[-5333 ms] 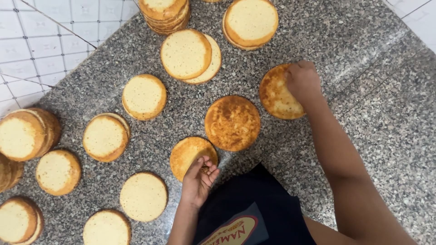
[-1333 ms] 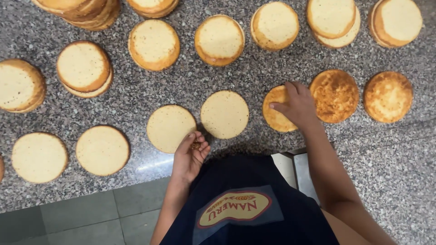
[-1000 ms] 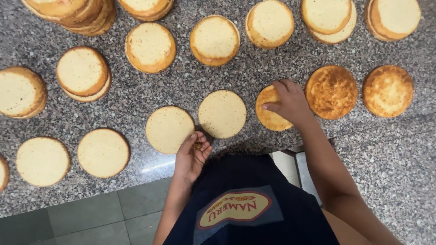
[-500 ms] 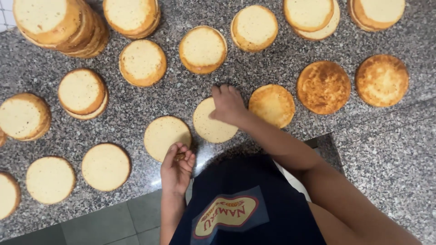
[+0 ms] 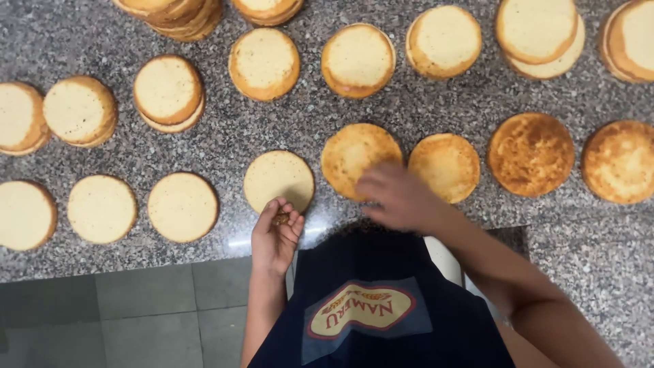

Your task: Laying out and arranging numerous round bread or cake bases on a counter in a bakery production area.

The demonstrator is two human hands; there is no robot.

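Nearest me, my left hand (image 5: 276, 235) was cupped palm up at the counter's (image 5: 422, 102) edge, fingers curled around a small brown crumb (image 5: 281, 219), just below a pale round cake (image 5: 279, 180). My right hand (image 5: 395, 194) was blurred; I could not tell whether it gripped anything, but it overlapped the lower edge of a golden cake (image 5: 357, 157). Farther back lay rows of round cakes, and stacks (image 5: 174, 10) at the far edge.
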